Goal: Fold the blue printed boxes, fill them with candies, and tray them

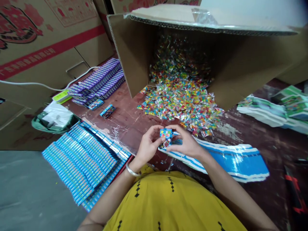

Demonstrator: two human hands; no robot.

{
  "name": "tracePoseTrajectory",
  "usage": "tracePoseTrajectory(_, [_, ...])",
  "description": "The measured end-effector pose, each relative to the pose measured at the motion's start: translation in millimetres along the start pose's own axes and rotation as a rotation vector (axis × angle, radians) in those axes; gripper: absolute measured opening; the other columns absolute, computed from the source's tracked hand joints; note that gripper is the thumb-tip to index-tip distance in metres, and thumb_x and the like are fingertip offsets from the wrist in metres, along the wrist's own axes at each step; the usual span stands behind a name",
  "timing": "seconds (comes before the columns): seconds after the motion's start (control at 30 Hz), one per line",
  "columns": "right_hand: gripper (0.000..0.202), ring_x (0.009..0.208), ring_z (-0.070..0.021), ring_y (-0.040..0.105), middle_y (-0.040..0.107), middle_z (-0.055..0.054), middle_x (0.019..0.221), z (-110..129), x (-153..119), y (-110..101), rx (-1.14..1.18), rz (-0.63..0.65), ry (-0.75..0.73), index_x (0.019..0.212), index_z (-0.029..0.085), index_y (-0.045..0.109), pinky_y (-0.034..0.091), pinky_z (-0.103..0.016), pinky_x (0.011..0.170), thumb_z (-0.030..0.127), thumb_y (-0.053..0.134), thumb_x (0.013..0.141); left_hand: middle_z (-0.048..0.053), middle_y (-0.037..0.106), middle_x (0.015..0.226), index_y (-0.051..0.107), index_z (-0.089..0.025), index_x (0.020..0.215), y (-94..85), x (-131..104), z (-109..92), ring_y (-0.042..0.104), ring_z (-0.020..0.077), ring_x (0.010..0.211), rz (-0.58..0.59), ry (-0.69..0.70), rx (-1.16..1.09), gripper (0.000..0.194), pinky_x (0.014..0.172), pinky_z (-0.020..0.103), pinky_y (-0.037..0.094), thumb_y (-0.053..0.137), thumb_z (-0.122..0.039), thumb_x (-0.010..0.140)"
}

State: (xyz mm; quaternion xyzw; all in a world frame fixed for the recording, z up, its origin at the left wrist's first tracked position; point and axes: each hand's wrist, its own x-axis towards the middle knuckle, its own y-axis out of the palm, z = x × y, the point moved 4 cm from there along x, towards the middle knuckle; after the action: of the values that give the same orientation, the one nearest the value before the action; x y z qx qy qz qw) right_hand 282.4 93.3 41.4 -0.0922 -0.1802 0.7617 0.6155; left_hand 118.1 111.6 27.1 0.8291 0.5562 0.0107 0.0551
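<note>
Both hands meet at a small blue printed candy box in front of my body. My left hand grips its left side, with the thumb lying across the front. On the other side, the fingers and thumb of my right hand close around the box's right edge. A fanned row of flat blue cartons lies under and to the right of my right hand. Beyond my hands, small clear packets of coloured candies spill from a large cardboard box lying on its side.
Rows of filled blue boxes stand at the lower left. Purple boxes are stacked behind, with two loose small boxes nearby. A white cable runs at the left. Green printed cartons lie at the right, near a red-and-black tool.
</note>
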Motion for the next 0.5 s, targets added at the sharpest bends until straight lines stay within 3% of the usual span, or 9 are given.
tracePoseTrajectory(0.07, [0.091, 0.127, -0.0298, 0.051, 0.05, -0.01, 0.141, 3, -3, 4, -0.174, 0.059, -0.058, 0.141, 0.028, 0.04, 0.045, -0.045, 0.103, 0.037, 0.085, 0.062, 0.008, 0.066, 0.109, 0.056, -0.019, 0.116, -2.4, 3, 4, 0.063, 0.0178, 0.095, -0.008, -0.011, -0.05, 0.039, 0.086, 0.029, 0.051, 0.07, -0.028, 0.081])
tracePoseTrajectory(0.13, [0.089, 0.134, -0.0302, 0.043, 0.044, -0.012, 0.145, 3, -3, 7, -0.328, 0.033, -0.118, 0.142, 0.026, 0.038, 0.038, -0.048, 0.111, 0.035, 0.082, 0.065, 0.007, 0.066, 0.107, 0.054, -0.019, 0.119, -3.3, 6, 9, 0.064, 0.0181, 0.095, -0.021, -0.035, -0.098, 0.046, 0.085, 0.029, 0.051, 0.072, -0.029, 0.079])
tracePoseTrajectory(0.2, [0.083, 0.134, -0.0295, 0.043, 0.046, -0.012, 0.143, 2, 0, 10, -0.395, -0.03, -0.146, 0.14, 0.025, 0.038, 0.039, -0.048, 0.111, 0.033, 0.079, 0.068, 0.006, 0.067, 0.101, 0.054, -0.019, 0.118, -5.0, 7, 15, 0.064, 0.0176, 0.091, -0.047, -0.07, -0.105, 0.048, 0.082, 0.029, 0.051, 0.074, -0.031, 0.077])
tracePoseTrajectory(0.3, [0.089, 0.136, -0.0304, 0.041, 0.043, -0.013, 0.145, -1, 5, 19, -0.411, -0.066, -0.161, 0.144, 0.026, 0.032, 0.039, -0.049, 0.111, 0.035, 0.079, 0.069, 0.005, 0.066, 0.087, 0.059, -0.015, 0.101, -16.1, 9, 21, 0.063, 0.0156, 0.078, -0.052, -0.108, 0.005, 0.036, 0.074, 0.028, 0.05, 0.074, -0.037, 0.077])
tracePoseTrajectory(0.4, [0.104, 0.14, -0.0334, 0.034, 0.032, -0.014, 0.154, -9, 7, 25, -0.439, -0.028, -0.13, 0.152, 0.028, 0.014, 0.039, -0.054, 0.111, 0.039, 0.079, 0.071, 0.004, 0.064, 0.082, 0.06, -0.017, 0.093, -54.8, 16, 10, 0.061, 0.0165, 0.073, -0.181, -0.015, 0.398, 0.028, 0.071, 0.029, 0.048, 0.068, -0.041, 0.081])
tracePoseTrajectory(0.5, [0.095, 0.137, -0.0349, 0.04, 0.036, -0.013, 0.152, -21, 6, 21, -0.459, -0.055, -0.073, 0.153, 0.031, 0.012, 0.044, -0.055, 0.106, 0.039, 0.071, 0.079, 0.009, 0.062, 0.096, 0.062, -0.018, 0.093, -116.2, 23, -14, 0.059, 0.0228, 0.088, -0.492, 0.093, 1.019, 0.019, 0.079, 0.034, 0.045, 0.063, -0.036, 0.085])
